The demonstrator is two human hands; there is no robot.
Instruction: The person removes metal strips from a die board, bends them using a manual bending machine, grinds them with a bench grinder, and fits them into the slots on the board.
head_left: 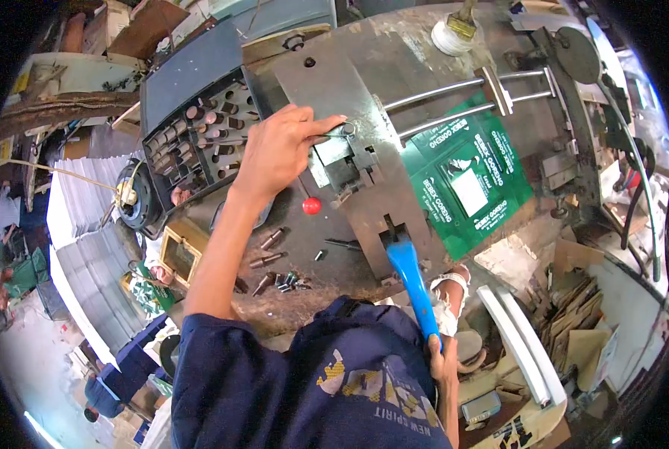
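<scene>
My left hand [278,150] is over a metal machine plate [334,86], its index finger stretched out to the right and touching or just above a small bolt [348,129]. The other fingers are curled; a thin dark rod appears under them. A red ball knob [312,206] sits just below this hand. At the lower right my right hand [440,363] is wrapped round the lower end of a long blue handle [416,288], whose wide upper end meets a slot in the metal plate. A green printed sheet [469,179] lies right of the plate.
A compartment box [200,138] of metal pieces stands at the upper left. Loose punches [267,260] lie near the bench's front edge. Two chrome rods [439,93] extend right from the plate. A white can with a brush [454,36] stands at the back.
</scene>
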